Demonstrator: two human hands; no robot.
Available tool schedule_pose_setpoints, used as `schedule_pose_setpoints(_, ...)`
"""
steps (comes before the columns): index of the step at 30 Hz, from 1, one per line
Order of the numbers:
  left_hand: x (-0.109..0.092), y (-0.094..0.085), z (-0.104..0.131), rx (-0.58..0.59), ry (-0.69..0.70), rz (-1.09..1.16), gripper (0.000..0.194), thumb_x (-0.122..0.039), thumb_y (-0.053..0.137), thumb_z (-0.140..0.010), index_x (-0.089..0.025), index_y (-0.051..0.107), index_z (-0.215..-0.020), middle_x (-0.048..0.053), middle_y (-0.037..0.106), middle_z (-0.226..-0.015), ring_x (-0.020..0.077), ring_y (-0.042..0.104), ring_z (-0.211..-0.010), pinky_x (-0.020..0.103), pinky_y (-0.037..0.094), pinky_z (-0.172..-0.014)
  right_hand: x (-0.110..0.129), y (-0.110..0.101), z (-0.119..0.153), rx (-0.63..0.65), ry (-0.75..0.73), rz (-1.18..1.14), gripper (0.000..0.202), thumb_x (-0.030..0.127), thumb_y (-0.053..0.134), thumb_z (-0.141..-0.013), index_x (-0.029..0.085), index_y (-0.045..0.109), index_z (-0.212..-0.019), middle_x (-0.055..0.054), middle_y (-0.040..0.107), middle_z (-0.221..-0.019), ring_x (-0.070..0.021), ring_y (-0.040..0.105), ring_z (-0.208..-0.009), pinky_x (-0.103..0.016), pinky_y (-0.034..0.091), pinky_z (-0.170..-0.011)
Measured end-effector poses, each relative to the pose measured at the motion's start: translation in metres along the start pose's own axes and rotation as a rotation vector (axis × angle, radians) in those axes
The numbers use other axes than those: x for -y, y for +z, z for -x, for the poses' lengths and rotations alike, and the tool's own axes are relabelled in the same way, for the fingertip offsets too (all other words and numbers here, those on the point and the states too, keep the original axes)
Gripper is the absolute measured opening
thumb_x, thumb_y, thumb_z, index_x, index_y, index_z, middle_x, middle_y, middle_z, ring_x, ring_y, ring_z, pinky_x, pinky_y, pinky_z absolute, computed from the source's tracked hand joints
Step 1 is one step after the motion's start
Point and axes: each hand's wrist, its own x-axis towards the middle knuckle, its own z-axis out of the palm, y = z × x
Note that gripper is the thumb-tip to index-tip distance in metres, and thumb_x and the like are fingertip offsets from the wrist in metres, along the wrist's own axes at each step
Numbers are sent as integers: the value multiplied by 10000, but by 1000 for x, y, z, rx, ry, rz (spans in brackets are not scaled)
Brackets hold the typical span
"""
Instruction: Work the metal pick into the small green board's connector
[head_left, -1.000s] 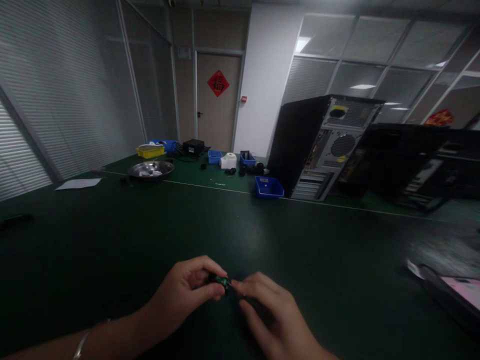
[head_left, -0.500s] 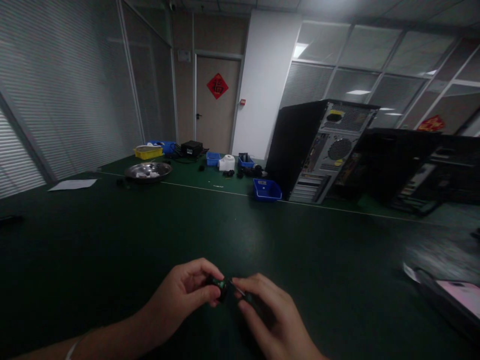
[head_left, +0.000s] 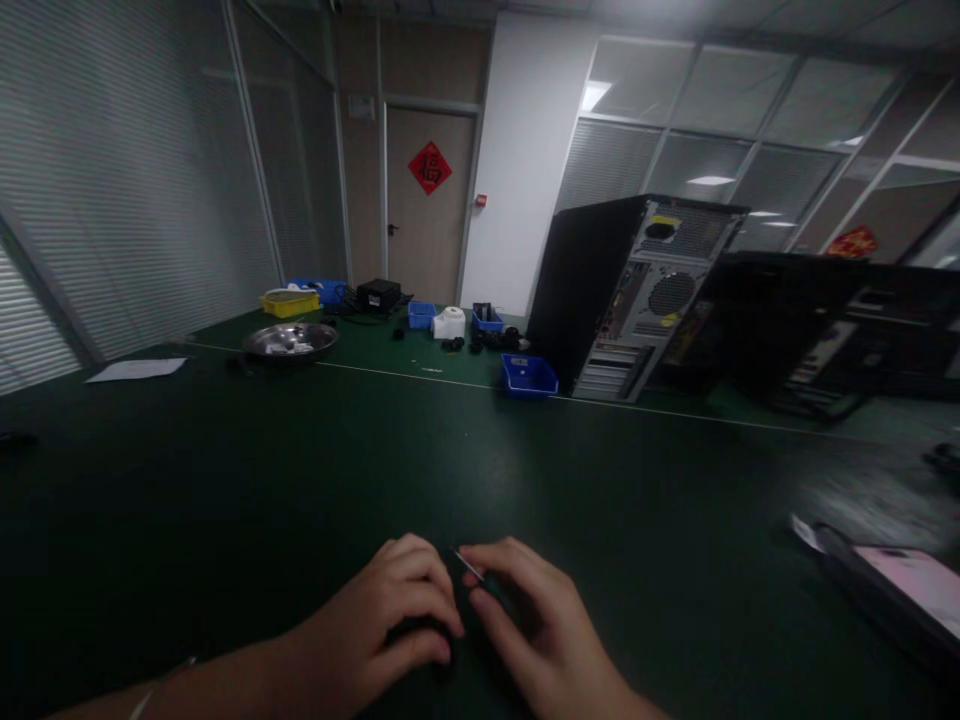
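Two bare hands are working low over a dark green tabletop (head_left: 315,465), nearer the wearer than a blue tray (head_left: 531,391), the landmark here. The right hand (head_left: 551,625) is pinching a slim tool (head_left: 470,565) between thumb and fingers; its thin metal shaft is pointing up and leftward, roughly towards the tray's left side. The left hand (head_left: 401,615) is now turning its knuckles upward, fingers curling in over the thumb, and the small green piece it was showing a moment ago is no longer appearing. Whether those fingers are gripping it is impossible to tell; it is probably lying hidden under them, on the wearer's side of the tray. The tool's tip is showing bare beside the left fingers, so it is seemingly not working on the piece at this instant. A computer tower (head_left: 592,290) is standing just right of the tray, and a steel bowl (head_left: 291,352) is sitting well to its left, holding pale bits.
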Motion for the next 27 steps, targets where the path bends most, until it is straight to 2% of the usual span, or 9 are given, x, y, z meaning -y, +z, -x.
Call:
schedule_pose_setpoints(5,-4,1,4,15,12,-29,264,-135,550,-953,-286,698,-1112,42,644,-1215,251,524,-1171,377,403,-1011,3,0,-2,62,69,-17,201,139,558,-924,221,646,-1085,-41,693,-975,-180,661,-914,-268,502,-823)
schedule_pose_setpoints(10,-4,3,4,-74,-65,-43,146,-261,624,-919,-223,636,-1060,61,629,-1065,258,556,-1013,377,441,-888,3,-1,-3,106,162,36,101,168,564,-882,183,624,-962,-48,662,-884,-194,633,-807,-283,489,-731)
schedule_pose_setpoints(13,-8,3,1,-35,-142,-135,422,-496,763,-773,-184,612,-1015,83,604,-1032,294,541,-929,422,426,-839,2,0,-1,136,198,57,155,126,559,-804,188,568,-946,-44,648,-859,-198,616,-767,-287,484,-695)
schedule_pose_setpoints(15,-11,3,0,11,-183,-187,528,-571,800,-690,-173,611,-981,94,594,-1027,312,531,-916,452,407,-850,1,1,1,185,188,74,255,85,561,-735,203,529,-959,-45,653,-889,-203,620,-778,-292,485,-701)
schedule_pose_setpoints(16,-11,3,0,18,-190,-202,491,-537,807,-695,-174,610,-962,91,593,-1019,311,529,-915,456,398,-858,1,3,2,211,179,96,301,72,567,-701,209,513,-963,-46,656,-904,-208,622,-782,-299,485,-705)
schedule_pose_setpoints(19,-11,6,2,-34,-161,-192,253,-263,760,-760,-197,594,-939,58,598,-995,277,532,-915,415,386,-858,1,6,4,274,156,183,377,52,596,-625,219,490,-946,-65,661,-949,-237,629,-824,-334,485,-742)
schedule_pose_setpoints(21,-9,8,4,-74,-143,-158,246,-138,716,-744,-211,585,-939,35,602,-982,252,539,-909,379,387,-840,0,7,4,291,159,221,377,46,605,-619,220,489,-934,-75,659,-963,-250,632,-848,-353,484,-765)
schedule_pose_setpoints(27,-5,5,4,-47,-138,-46,294,-115,732,-733,-220,605,-977,26,599,-1013,241,558,-948,343,417,-821,-2,6,2,297,141,228,312,51,617,-697,230,493,-920,-48,670,-949,-230,641,-837,-325,475,-744)
